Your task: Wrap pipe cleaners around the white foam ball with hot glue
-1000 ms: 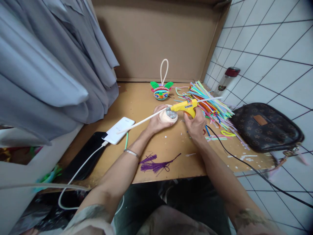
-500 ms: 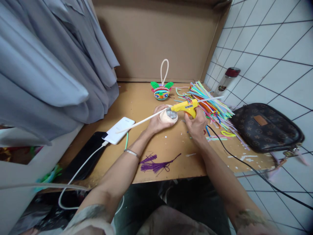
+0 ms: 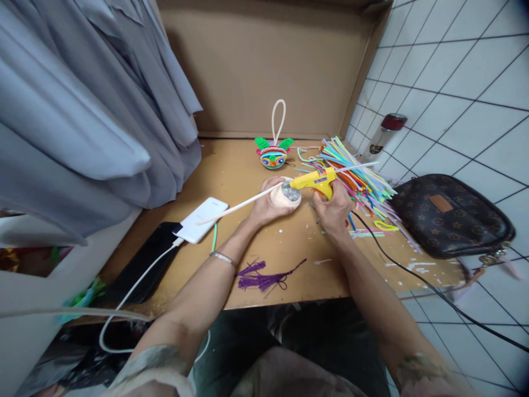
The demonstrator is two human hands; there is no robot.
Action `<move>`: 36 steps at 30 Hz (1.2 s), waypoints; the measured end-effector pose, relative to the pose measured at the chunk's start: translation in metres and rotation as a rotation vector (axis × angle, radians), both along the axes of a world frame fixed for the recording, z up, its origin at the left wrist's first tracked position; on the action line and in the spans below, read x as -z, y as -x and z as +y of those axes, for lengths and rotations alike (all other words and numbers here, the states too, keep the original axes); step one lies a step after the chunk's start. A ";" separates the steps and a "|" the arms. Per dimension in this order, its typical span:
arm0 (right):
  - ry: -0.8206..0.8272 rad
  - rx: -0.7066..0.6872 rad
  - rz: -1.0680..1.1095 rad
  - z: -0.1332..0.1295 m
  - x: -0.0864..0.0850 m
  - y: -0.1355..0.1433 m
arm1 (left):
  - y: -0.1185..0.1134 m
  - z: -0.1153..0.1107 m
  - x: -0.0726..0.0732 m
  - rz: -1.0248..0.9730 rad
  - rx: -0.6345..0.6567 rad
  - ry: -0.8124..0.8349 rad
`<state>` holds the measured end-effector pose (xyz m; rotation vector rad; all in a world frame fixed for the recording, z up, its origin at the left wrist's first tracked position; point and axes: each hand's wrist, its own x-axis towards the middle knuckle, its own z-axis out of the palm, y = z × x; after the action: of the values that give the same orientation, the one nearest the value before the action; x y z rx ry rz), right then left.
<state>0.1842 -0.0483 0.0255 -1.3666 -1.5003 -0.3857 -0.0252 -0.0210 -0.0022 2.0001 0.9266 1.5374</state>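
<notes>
A cream-coloured, cup-like round piece (image 3: pixel 284 199) with a greyish, shiny inside is gripped by my left hand (image 3: pixel 264 208). From it a long cream pipe cleaner (image 3: pixel 239 207) sticks out to the left, over a white power bank. My right hand (image 3: pixel 335 208) is wrapped around the handle of a yellow glue gun (image 3: pixel 312 180). Its nozzle points left into the opening of the round piece; whether it touches cannot be seen. A clear glue stick (image 3: pixel 357 166) juts from the gun's back. Behind stands a colourful animal-head ornament (image 3: pixel 273 157) with green ears and a cream loop.
Many coloured pipe cleaners (image 3: pixel 359 176) are heaped at the right, beside a brown patterned bag (image 3: pixel 450 215) and a red-lidded bottle (image 3: pixel 382 138). Purple tassels (image 3: pixel 264 280) lie in front. The power bank (image 3: pixel 202 219) and a black phone-like slab (image 3: pixel 144 264) lie left. A black cord (image 3: pixel 397 264) runs right.
The glue gun and my right hand have shifted very slightly to the right. My left hand keeps its hold on the round piece.
</notes>
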 end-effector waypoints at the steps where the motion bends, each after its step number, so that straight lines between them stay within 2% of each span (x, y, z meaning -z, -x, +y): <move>1: -0.003 0.005 -0.002 0.000 0.000 0.000 | 0.000 0.000 0.000 0.002 -0.004 0.003; 29: -0.070 -0.040 0.040 0.001 0.001 -0.001 | 0.001 0.004 0.005 0.036 -0.037 -0.036; 36: 0.048 -0.056 0.208 0.006 0.001 0.000 | 0.000 0.002 0.004 0.038 -0.046 -0.022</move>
<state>0.1845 -0.0419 0.0248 -1.3557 -1.3794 -0.1674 -0.0256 -0.0193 -0.0062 2.0428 0.9808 1.5450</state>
